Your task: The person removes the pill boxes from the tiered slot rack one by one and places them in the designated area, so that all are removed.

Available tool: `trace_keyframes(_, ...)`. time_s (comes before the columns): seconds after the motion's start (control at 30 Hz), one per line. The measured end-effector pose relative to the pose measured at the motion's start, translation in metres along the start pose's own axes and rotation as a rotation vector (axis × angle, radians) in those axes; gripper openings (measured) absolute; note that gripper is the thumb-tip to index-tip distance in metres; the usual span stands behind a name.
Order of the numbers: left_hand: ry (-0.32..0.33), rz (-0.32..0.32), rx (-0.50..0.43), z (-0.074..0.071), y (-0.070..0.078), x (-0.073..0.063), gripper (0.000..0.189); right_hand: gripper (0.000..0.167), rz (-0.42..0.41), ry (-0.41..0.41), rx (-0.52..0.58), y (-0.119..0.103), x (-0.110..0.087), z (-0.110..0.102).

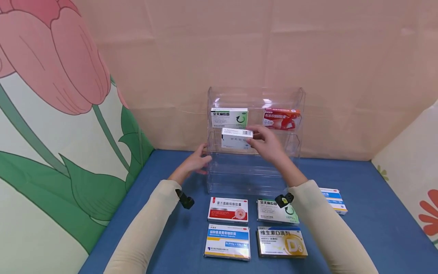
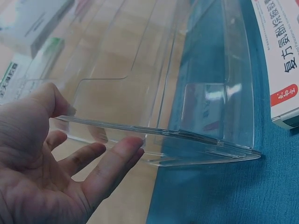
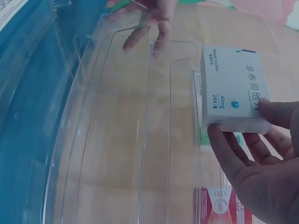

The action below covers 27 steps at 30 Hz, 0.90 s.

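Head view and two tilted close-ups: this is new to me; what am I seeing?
No machine here, just a person's two bare hands. A camera on the head takes the wide picture; one on each wrist takes the close-ups. The right hand holds a white box in front of a clear rack. The left hand is at the rack's side. Higher on the rack stand a green-and-white box and a red box. On the blue surface lie five more boxes, one partly hidden by the right sleeve.

R hand [image 3: 264, 177] grips wht med box [image 3: 233, 88] nr clear rack [image 3: 117, 140]; L hand [image 3: 158, 16] at rack's far end.
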<state>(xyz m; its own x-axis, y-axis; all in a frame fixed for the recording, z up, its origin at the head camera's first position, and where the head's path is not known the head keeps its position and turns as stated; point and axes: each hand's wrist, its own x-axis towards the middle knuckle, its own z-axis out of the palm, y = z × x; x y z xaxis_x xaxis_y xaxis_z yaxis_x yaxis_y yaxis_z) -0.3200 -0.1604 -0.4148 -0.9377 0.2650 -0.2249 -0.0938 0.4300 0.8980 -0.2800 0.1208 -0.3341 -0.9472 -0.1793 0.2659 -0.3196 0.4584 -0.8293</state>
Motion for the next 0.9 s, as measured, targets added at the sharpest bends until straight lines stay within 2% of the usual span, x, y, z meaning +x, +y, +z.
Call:
trace_keyframes(0.27, -0.011, 0.009, -0.01, -0.001, -0.001, 0.002, 0.072, 0.05, 0.009, -0.019, 0.003, 0.016, -0.021, -0.017)
trace_keyframes(0.63, -0.02, 0.008, -0.015, 0.0, -0.003, 0.004, 0.073, 0.05, 0.07, -0.012, -0.001, 0.035, -0.05, -0.039)
trace_keyframes(0.9, -0.027, 0.006, -0.027, 0.001, -0.004, 0.006, 0.074, 0.05, 0.062, -0.021, -0.029, 0.046, -0.07, -0.055)
